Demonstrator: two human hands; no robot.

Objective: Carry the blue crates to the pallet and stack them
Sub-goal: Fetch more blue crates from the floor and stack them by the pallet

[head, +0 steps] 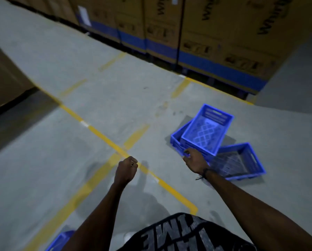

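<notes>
Blue plastic crates lie on the grey floor to my right. The top crate (207,129) sits tilted inside a lower crate (176,142), and a third crate (242,162) rests beside them, nearer the right. My right hand (194,161) touches the near rim of the tilted pair, fingers curled on the edge. Over the yellow floor line my left hand (126,169) hangs as a loose fist holding nothing. A corner of another blue crate (61,240) shows at the bottom left. No pallet shows itself clearly.
Tall cardboard boxes (215,33) with blue bands line the far side. More brown boxes (5,78) stand at the left. Yellow lines (104,136) cross the concrete floor. My dark printed shirt (184,232) fills the bottom edge.
</notes>
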